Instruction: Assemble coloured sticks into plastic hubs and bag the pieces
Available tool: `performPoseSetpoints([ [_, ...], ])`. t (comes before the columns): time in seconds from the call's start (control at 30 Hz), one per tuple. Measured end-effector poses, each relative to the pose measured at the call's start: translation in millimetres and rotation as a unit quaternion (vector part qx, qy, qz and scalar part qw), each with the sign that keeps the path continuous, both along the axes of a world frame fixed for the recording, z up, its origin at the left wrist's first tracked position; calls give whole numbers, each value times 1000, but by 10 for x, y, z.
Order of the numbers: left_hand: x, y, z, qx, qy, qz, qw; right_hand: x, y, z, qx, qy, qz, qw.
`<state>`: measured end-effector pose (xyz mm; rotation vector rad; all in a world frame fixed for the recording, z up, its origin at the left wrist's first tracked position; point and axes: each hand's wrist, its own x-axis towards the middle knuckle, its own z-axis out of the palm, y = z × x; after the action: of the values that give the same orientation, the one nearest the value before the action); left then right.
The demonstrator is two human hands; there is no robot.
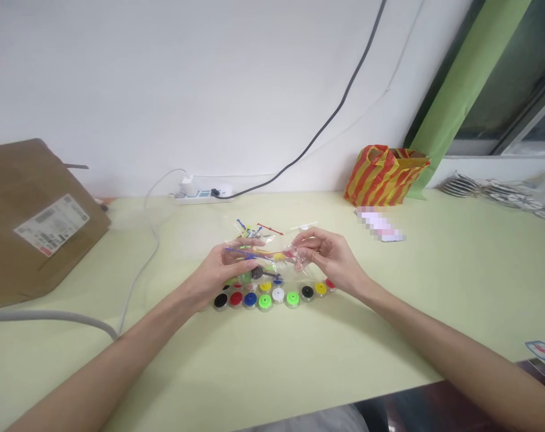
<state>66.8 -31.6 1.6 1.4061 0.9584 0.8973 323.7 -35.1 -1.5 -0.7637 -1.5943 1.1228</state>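
Between my two hands is a clear plastic bag (285,273) with small coloured plastic parts in it, among them blue, yellow and black ones. My left hand (218,264) grips the bag's left side, thumb in front and fingers behind. The fingers of my right hand (328,257) pinch the bag's right end near a red part. Just below the bag, round coloured discs in clear rims, such as a bright green disc (265,301), lie in rows on the table. The bag partly hides the back row. Behind it lie a red arrow-ended stick (270,228) and several other small sticks.
A cardboard box (33,222) stands at the left, beside a white cable (139,273). Against the wall are a power strip (204,195) and a striped red-yellow bag (384,177). A blurred packet (380,224) lies before it. Wheel-like pieces (501,195) sit at the far right.
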Motion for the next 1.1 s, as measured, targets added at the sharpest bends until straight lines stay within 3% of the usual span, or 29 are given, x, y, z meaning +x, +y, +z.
performPoseSetpoints([
  [0.23, 44, -40, 23, -23, -62, 37, 997, 43, -44, 25, 51, -41, -120, 991],
  [0.43, 28, -14, 10, -9, -103, 81, 991, 63, -53, 40, 88, -105, -37, 990],
  [0.57, 50, -59, 25, -19, -47, 24, 998, 62, -74, 35, 170, -146, -46, 973],
  [0.8, 98, -147, 27, -22, 25, -84, 996, 10, -110, -59, 227, -163, -168, 945],
  [0.93, 124, -159, 60, -13, 6, -54, 998, -8, -176, 18, 198, -123, -141, 962],
  [1.1, 112, -129, 71, -46, -59, 11, 997, 43, -205, 183, 99, -50, 16, 994],
])
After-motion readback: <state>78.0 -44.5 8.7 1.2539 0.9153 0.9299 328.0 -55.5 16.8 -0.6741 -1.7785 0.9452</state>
